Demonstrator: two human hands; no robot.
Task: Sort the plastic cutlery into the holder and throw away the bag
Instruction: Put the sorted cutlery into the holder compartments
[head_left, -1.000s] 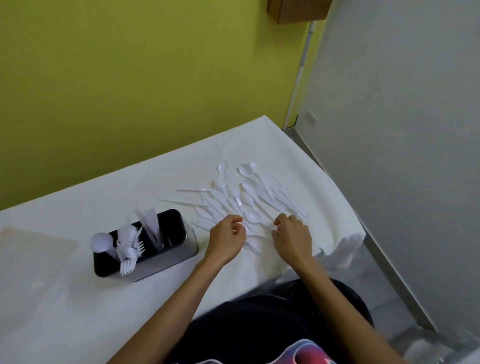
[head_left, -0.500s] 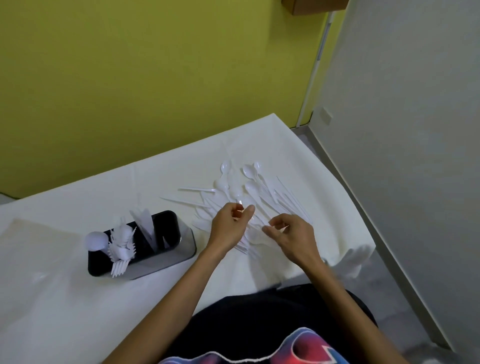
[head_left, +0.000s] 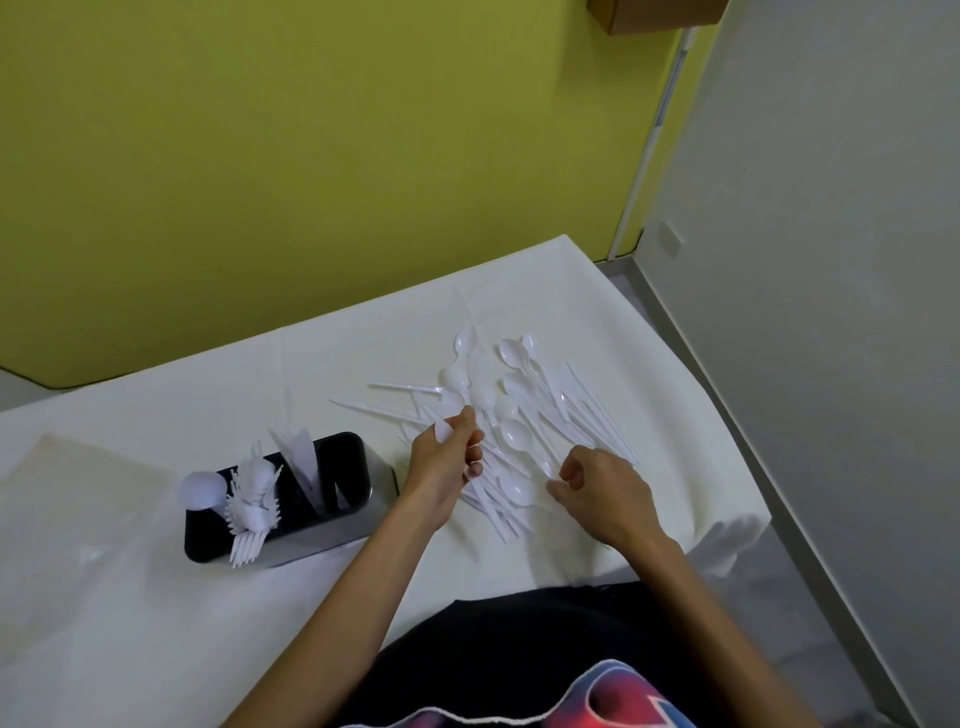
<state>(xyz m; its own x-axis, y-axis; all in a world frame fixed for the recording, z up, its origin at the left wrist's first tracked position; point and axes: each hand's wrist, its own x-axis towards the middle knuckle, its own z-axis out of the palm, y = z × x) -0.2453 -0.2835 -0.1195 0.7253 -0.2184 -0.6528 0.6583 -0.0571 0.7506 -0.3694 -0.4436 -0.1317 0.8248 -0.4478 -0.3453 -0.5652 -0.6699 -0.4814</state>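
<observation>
One pile (head_left: 524, 410) of loose white cutlery lies on the right of the white worktop (head_left: 156, 623). About ten spoon bowls can be counted in it. The knives and handles are too tangled to count.

Two hands are over its near edge. The left hand (head_left: 441, 467) is at the pile's left side, fingers (head_left: 471, 457) curled round one white piece (head_left: 442, 430) whose rounded end shows above the thumb. The right hand (head_left: 605, 493) is at the near right side, fingers (head_left: 569, 470) bent with thumb and forefinger close together over the handles. Whether they grip anything cannot be told.

One black holder (head_left: 348, 457) stands left of the pile, just beside the left wrist. One spoon (head_left: 201, 488) sticks out at its left end. Next to that is a bundle of forks (head_left: 252, 499), too packed to count. Two or three knives (head_left: 300, 453) stand further right.

One clear bag (head_left: 78, 483) lies flat at the worktop's far left, well apart from the hands.
</observation>
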